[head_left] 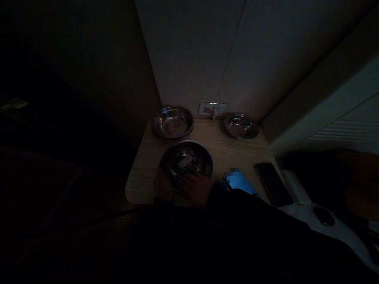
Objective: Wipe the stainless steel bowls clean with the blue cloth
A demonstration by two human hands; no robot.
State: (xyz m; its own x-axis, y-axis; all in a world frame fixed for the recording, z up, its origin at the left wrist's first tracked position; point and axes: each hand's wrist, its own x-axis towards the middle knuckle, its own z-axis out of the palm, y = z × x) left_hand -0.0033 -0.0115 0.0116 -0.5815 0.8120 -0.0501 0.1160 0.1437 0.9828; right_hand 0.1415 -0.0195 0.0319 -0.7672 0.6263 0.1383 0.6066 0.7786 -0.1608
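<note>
The scene is very dark. A steel bowl (189, 157) stands at the near middle of a small pale wooden table (225, 152), with something pale lying inside it. My left hand (162, 186) grips the bowl's near-left rim. My right hand (195, 188) rests at the near rim, fingers curled around a thin dark utensil that reaches into the bowl; I cannot make out what it is. Two more steel bowls stand at the back: a larger one (172, 122) at the left and a smaller one (241, 126) at the right.
A dark phone (274, 183) lies at the table's right edge, next to a glowing blue patch (239, 180). A wall socket (211, 108) sits behind the table. White surfaces lie to the right; the left side is black.
</note>
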